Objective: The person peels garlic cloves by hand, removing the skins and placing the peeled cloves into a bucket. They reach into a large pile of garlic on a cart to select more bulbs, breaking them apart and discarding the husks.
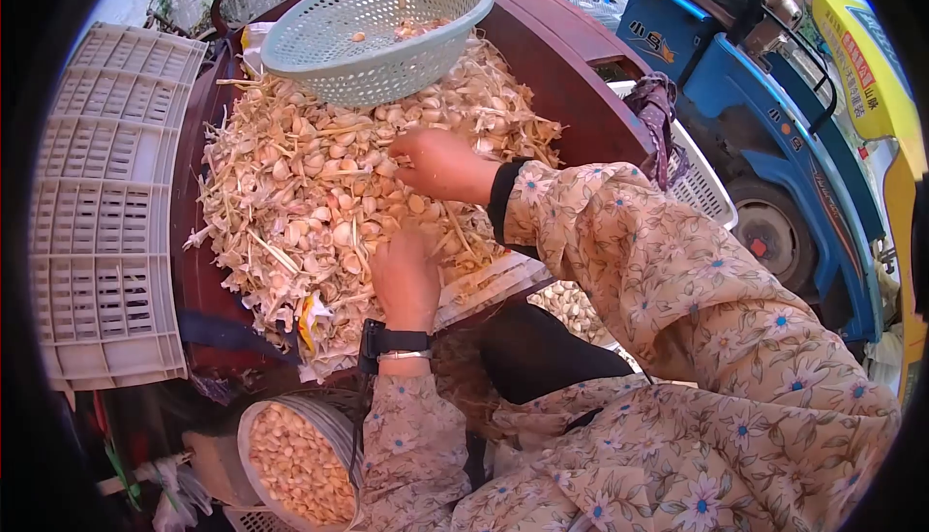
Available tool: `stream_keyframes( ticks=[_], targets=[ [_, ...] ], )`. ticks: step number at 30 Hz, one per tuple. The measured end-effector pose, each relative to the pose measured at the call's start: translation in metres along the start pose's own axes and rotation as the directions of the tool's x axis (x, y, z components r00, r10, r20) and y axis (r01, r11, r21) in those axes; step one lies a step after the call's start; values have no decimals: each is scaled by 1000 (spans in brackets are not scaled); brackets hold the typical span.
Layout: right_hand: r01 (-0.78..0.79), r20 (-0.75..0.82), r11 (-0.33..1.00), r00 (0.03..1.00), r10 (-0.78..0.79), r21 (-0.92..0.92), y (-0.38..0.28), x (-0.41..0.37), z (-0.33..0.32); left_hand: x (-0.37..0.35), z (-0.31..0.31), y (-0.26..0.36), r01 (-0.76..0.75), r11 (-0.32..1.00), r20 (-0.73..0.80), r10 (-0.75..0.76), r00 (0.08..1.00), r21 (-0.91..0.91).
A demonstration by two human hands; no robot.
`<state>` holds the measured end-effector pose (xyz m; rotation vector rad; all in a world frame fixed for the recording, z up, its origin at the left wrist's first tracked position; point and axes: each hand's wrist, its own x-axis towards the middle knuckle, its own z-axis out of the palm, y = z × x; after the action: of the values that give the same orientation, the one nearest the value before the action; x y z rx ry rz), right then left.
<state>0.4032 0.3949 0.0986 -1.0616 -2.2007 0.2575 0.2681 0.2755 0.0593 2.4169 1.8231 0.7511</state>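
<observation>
A broad heap of garlic cloves, skins and dry stalks (pixel 319 174) covers the dark red surface. My right hand (pixel 440 164) is over the right part of the heap, fingers curled in at the cloves; what they hold, if anything, is too small to make out. Closer to my body, my left hand (pixel 406 275), with a black watch and a bracelet at the wrist, reaches into the heap's near edge, its fingertips blurred and partly hidden. Behind the hands, a pale green plastic colander (pixel 387 72) with a few cloves inside rests on the heap.
A grey plastic crate (pixel 111 203) stands along the left. Below the surface is a bucket full of cloves (pixel 300 464). More cloves (pixel 571 309) show under my right sleeve. A white basket (pixel 702 183) is at the right, with a blue vehicle (pixel 774 145) beyond it.
</observation>
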Motion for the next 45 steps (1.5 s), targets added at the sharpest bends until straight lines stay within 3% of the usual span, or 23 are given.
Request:
stream_keyframes(
  ticks=[3, 6, 9, 11, 12, 14, 16, 18, 20, 21, 23, 24, 26, 29, 31, 34, 37, 39, 43, 45],
  targets=[
    [-185, -27, 980, 983, 183, -71, -10, 7, 36, -15, -9, -1, -46, 998, -63, 42, 997, -51],
    [-160, -103, 983, 983, 150, -96, -14, 7, 46, -20, -19, -9, 27, 995, -101, -37, 994, -98],
    [11, -75, 992, 997, -20, -125, -3, 4, 47, -16, -19, -19, 16, 996, -161, -30, 986, -90],
    [14, 101, 989, 995, 1, -148, -2, -5, 40, -14, -19, -26, 33, 995, -178, -50, 983, -94],
    [17, 191, 987, 982, 13, -158, -3, -11, 33, -13, -19, -30, 106, 982, -142, -128, 982, -154],
    [10, 227, 997, 974, 9, -81, -1, -22, 15, -12, -19, -36, 258, 931, -43, -278, 959, -259],
    [16, 217, 998, 976, -3, -55, 2, -30, 4, -13, -19, -38, 222, 947, -107, -252, 962, -234],
    [-155, 177, 986, 974, 141, 68, 1, -41, -4, -14, -14, -40, 133, 957, -250, -199, 948, -258],
    [-287, 136, 926, 956, 260, 245, 3, -52, -9, -13, -19, -33, 137, 913, -251, -246, 936, -385],
    [-453, 268, 797, 889, 372, 399, 1, -55, -13, -13, -19, -31, 152, 883, -230, -277, 933, -445],
    [-517, 366, 592, 856, 365, 619, -2, -62, -21, -14, -8, -31, 196, 775, -143, -345, 928, -600],
    [-535, 413, 469, 844, 343, 703, -6, -63, -24, -13, -7, -27, 216, 659, -68, -377, 924, -720],
    [-556, 461, 380, 829, 317, 739, -17, -67, -28, -10, -8, -11, 257, 375, 95, -399, 912, -891],
    [-581, 520, 222, 807, 279, 783, -30, -73, -28, -6, -9, 3, 220, 164, 162, -309, 937, -962],
    [-544, 475, 276, 834, 279, 793, -34, -79, -23, -7, -8, 4, 244, 74, 218, -257, 941, -967],
    [-508, 414, 324, 853, 317, 798, -45, -85, -20, -9, -2, -2, 250, 72, 222, -274, 936, -965],
    [-531, 412, 306, 830, 377, 790, -57, -90, -24, -12, -7, -2, 213, -115, 237, -281, 930, -970],
    [-540, 404, 261, 808, 429, 801, -70, -94, -27, -15, -4, -2, 161, -44, 167, -274, 947, -986],
    [-484, 289, 356, 830, 478, 799, -74, -99, -16, -17, -13, 14, 153, 9, 145, -264, 953, -988],
    [-479, 229, 495, 845, 483, 725, -77, -102, -17, -22, -14, 16, 201, -55, 209, -262, 942, -978]
  ],
)
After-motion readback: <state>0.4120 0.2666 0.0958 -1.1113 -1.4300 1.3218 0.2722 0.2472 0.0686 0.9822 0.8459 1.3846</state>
